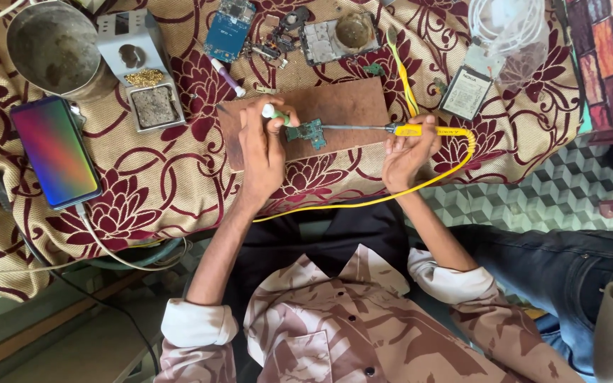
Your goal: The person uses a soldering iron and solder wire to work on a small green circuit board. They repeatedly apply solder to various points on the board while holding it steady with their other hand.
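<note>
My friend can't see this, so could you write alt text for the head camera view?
Seen from above, a person's right hand points a yellow soldering iron at a small green circuit board on a wooden board, while the left hand steadies it with a white-handled tool.

I saw a yellow soldering iron (420,130), a teal circuit board (308,132) on a brown wooden board (349,106), a maroon-and-cream floral cloth (157,177), and a phone (56,152) that glowed rainbow.

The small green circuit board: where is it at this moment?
Head view, centre: the small green circuit board lies on the brown wooden board, beside the left hand, with the yellow-handled soldering iron tip reaching it.
</note>
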The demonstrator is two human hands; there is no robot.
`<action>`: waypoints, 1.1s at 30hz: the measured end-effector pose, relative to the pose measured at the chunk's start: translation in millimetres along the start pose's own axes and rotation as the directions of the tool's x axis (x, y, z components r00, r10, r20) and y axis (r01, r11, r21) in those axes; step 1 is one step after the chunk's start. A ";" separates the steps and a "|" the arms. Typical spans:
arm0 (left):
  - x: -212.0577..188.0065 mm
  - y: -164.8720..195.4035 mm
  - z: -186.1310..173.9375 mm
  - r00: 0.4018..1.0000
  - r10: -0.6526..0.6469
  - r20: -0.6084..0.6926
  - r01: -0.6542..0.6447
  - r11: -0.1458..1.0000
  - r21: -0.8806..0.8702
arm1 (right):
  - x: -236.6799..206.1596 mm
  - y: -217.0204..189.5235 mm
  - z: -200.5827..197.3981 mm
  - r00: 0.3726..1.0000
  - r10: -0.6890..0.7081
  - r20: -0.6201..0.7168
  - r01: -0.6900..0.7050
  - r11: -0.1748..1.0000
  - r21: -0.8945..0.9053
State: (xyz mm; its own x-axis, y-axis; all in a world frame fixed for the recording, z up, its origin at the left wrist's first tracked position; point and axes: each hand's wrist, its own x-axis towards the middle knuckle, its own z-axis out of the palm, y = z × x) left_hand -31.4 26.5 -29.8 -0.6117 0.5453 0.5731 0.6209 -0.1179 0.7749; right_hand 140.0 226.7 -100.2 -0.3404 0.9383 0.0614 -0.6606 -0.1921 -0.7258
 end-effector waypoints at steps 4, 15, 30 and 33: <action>-1.0 -1.3 1.1 1.000 -0.029 0.003 0.029 0.999 -0.020 | -1.1 6.2 -2.8 0.999 -0.028 -0.025 0.026 0.995 -0.097; -1.2 0.7 -1.7 1.000 -0.009 -0.004 0.009 0.999 0.043 | -4.6 12.4 -9.9 0.999 -0.019 -0.049 0.016 0.999 -0.051; 1.5 -0.7 0.3 1.000 -0.002 -0.003 0.002 1.000 0.000 | -6.6 14.1 -5.9 0.989 -0.126 0.080 0.136 0.982 -0.133; 2.5 0.2 -0.1 1.000 0.023 -0.005 -0.023 1.000 -0.014 | -7.5 13.1 -4.1 0.989 -0.118 0.087 0.129 0.984 -0.124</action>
State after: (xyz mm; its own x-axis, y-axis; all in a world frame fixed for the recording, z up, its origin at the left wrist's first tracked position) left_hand -32.8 27.8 -28.2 -0.5995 0.5385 0.5921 0.6282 -0.1417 0.7650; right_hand 136.6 218.4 -112.9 -0.3169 0.9257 0.2065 -0.6104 -0.0325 -0.7914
